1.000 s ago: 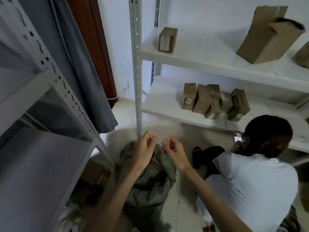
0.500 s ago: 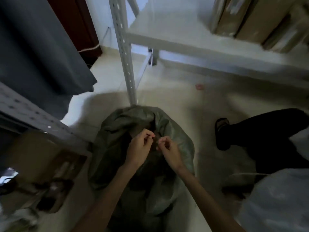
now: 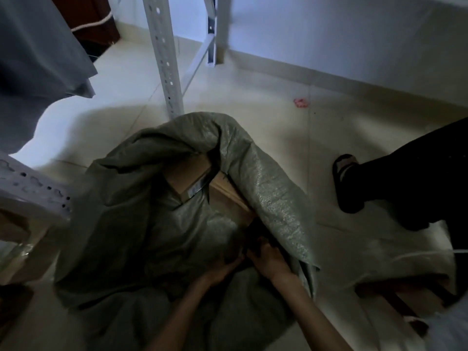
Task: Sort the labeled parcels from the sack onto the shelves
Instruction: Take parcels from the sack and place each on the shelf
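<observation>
Sack (image 3: pixel 157 224), grey-green woven, lies slumped on the tiled floor (image 3: pixel 253 117) with its mouth gaping toward the camera. Inside the mouth, 2 cardboard parcels show: 1 parcel (image 3: pixel 188 177) with a pale label strip along its edge, and a second box (image 3: pixel 228 198) just beside it, partly under the sack's folded rim. Left hand (image 3: pixel 222 271) and right hand (image 3: pixel 269 262) meet low in the opening, fingers curled into dark folds; what they hold, if anything, cannot be told in the dim light. Shelf post (image 3: pixel 164 59), perforated, stands on the floor just behind the sack. Grey cloth (image 3: pixel 38 59) hangs at upper left. At right, another person's dark trouser leg (image 3: pixel 417 178) and sandalled foot (image 3: pixel 345 183) rest on the floor. A small pink scrap (image 3: pixel 300 102) lies near the wall.
</observation>
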